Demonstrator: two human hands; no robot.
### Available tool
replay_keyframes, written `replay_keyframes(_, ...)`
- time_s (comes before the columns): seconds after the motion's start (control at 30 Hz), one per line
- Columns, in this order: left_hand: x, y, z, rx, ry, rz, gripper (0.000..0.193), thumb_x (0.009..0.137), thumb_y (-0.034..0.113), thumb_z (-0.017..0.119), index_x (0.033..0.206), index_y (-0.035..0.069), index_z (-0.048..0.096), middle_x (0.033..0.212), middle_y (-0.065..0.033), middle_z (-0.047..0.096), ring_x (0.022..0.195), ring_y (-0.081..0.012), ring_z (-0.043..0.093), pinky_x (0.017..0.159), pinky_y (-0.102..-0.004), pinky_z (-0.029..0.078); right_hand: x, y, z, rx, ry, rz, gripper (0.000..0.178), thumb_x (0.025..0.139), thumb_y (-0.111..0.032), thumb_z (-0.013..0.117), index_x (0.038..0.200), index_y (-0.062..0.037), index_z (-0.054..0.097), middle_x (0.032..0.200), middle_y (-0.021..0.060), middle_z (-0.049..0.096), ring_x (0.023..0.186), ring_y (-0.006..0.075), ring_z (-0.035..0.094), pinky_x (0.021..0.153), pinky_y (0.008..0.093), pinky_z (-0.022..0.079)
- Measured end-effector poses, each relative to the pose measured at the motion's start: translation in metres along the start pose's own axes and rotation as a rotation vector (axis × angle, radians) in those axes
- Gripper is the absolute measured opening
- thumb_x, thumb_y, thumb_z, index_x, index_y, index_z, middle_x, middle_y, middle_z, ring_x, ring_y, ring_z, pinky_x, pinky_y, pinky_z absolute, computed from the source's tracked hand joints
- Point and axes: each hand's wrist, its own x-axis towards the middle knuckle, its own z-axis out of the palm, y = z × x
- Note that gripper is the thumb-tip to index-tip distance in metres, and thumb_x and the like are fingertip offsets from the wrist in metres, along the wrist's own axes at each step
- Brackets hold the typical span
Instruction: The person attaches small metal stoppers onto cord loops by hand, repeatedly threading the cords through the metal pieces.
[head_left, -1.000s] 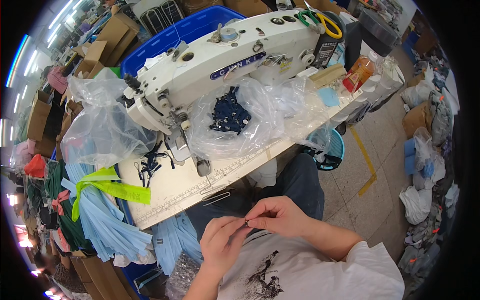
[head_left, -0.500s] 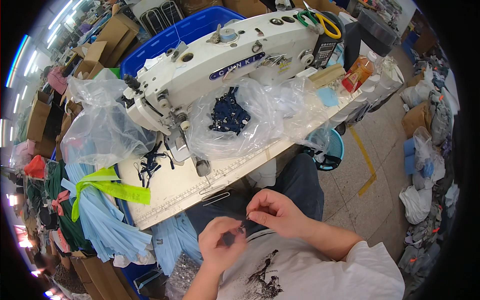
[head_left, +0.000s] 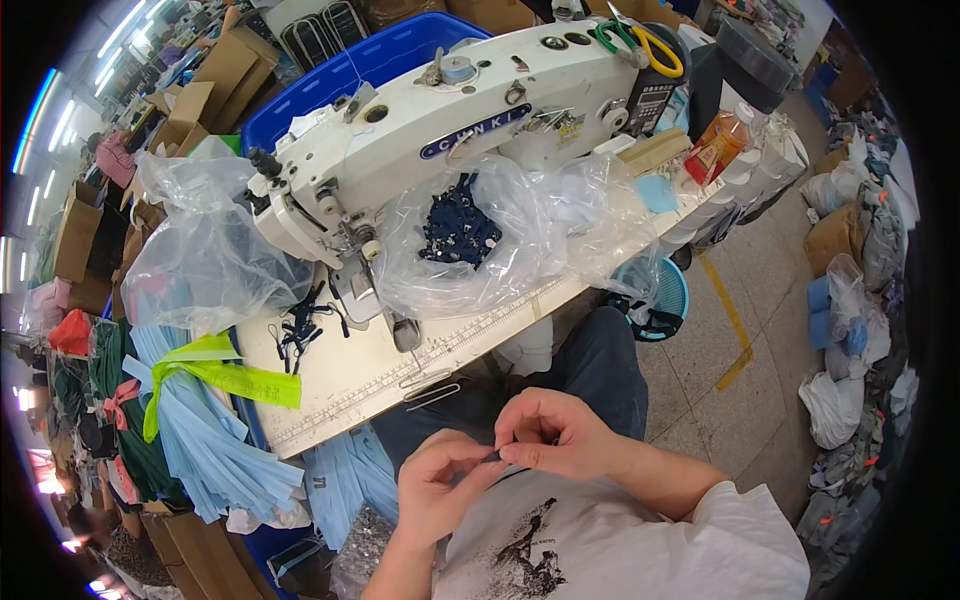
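Observation:
Over my lap, in front of the sewing machine point(head_left: 400, 120), both hands meet fingertip to fingertip. My left hand point(head_left: 440, 482) is closed in a pinch at a small dark piece point(head_left: 496, 455), mostly hidden by the fingers. Thumb and fingers of my right hand point(head_left: 558, 434) pinch at the same piece from the other side. Dark navy small parts with metal bits point(head_left: 458, 225) lie in a clear plastic bag point(head_left: 520, 265) beside the needle. Several dark cord loops point(head_left: 303, 325) are heaped on the white machine table point(head_left: 345, 385), left of the presser foot.
Light blue strips point(head_left: 205, 430) and a neon yellow-green ribbon point(head_left: 225, 375) hang over the table's left end. Scissors point(head_left: 655, 50) and an orange-red bottle point(head_left: 718, 145) are at the far right. A blue basket point(head_left: 672, 295) stands on the floor right of my knee. Wrapped bundles point(head_left: 845, 300) line the right.
My hands have drawn together, with the left fingers moving up to the right fingertips. The small dark piece, more visible before, is now mostly covered. The table is unchanged.

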Motion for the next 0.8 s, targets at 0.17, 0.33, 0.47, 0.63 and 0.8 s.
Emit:
replay_keyframes(0.17,-0.001,-0.005,-0.002,0.041,0.034,0.017,0.019,0.072,-0.01,0.075,0.086,-0.002,0.065,0.081,-0.0041,0.057,0.068,-0.0085,0.053,0.061,-0.02,0.041,0.002,0.004,0.002,-0.109,0.045,-0.029,0.015,0.086,-0.005,0.068,0.099,-0.0065,0.06,0.083,-0.0037,0.059,0.056,-0.0001,0.038,0.049,0.0173,0.031)
replay_keyframes(0.33,-0.002,-0.007,-0.001,-0.028,0.08,-0.059,0.018,0.073,-0.01,0.075,0.084,-0.001,0.064,0.078,-0.0024,0.057,0.065,-0.0062,0.051,0.058,-0.0187,0.039,0.006,-0.002,0.005,-0.466,0.093,-0.23,0.016,0.082,-0.002,0.07,0.096,-0.006,0.064,0.082,-0.0013,0.06,0.054,0.0026,0.042,0.046,0.0194,0.032)
replay_keyframes(0.47,-0.003,-0.005,0.0,-0.077,0.089,-0.116,0.017,0.074,-0.008,0.075,0.084,-0.001,0.064,0.078,-0.0007,0.058,0.066,-0.004,0.052,0.058,-0.0174,0.04,0.005,-0.002,0.003,-0.476,0.07,-0.346,0.018,0.08,0.0,0.07,0.096,-0.0061,0.065,0.089,0.0018,0.063,0.056,0.0067,0.049,0.045,0.0212,0.035)
replay_keyframes(0.63,-0.003,-0.004,-0.001,-0.113,0.078,-0.219,0.017,0.076,-0.008,0.075,0.086,0.0,0.064,0.079,-0.001,0.063,0.068,-0.0038,0.056,0.06,-0.0165,0.045,0.007,0.002,0.0,-0.534,0.036,-0.332,0.022,0.078,0.001,0.07,0.097,-0.0072,0.065,0.091,0.0033,0.065,0.063,0.0123,0.059,0.047,0.0225,0.042)
replay_keyframes(0.8,-0.004,-0.002,-0.004,-0.116,0.081,-0.306,0.019,0.076,-0.007,0.075,0.089,0.0,0.064,0.079,-0.0024,0.065,0.069,-0.0043,0.059,0.061,-0.0169,0.047,0.01,0.002,-0.007,-0.869,-0.084,-0.686,0.03,0.075,0.001,0.07,0.102,-0.0083,0.063,0.092,0.0034,0.066,0.074,0.0222,0.066,0.058,0.0286,0.053)
